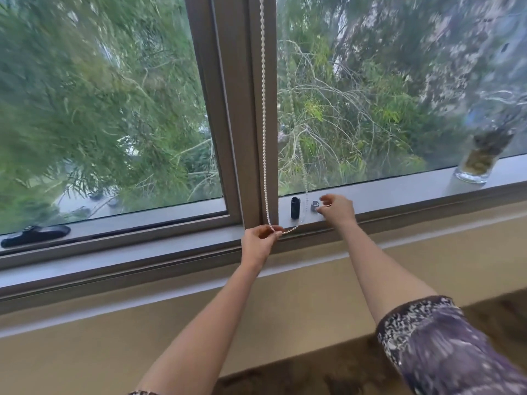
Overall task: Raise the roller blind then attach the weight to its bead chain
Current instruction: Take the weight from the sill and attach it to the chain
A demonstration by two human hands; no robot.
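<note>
1. Bead chain (264,138) hanging down along the central mullion, its bottom loop curving over the window sill (399,192) near the sill's front edge, then climbing again as a fainter strand in front of the right pane.
2. Pinched at the bottom of that loop by the left hand (261,238), thumb and fingertips clamped together on the beads, just at the sill's front edge below the mullion.
3. Standing upright on the sill just right of the mullion: a dark cylindrical piece (295,208), judged to be one part of the weight. Not on the chain.
4. Close by to its right, a small grey piece (314,206), with the right hand (336,208) at it, fingers curled and slightly apart; touching or only near, cannot tell through the blur.
5. No blind fabric visible over the panes, so raising looks done; attaching the weight still left, only starting.
6. Further out: a glass vase (479,163) near the sill's right end, a dark window handle (35,235) towards the left end.
</note>
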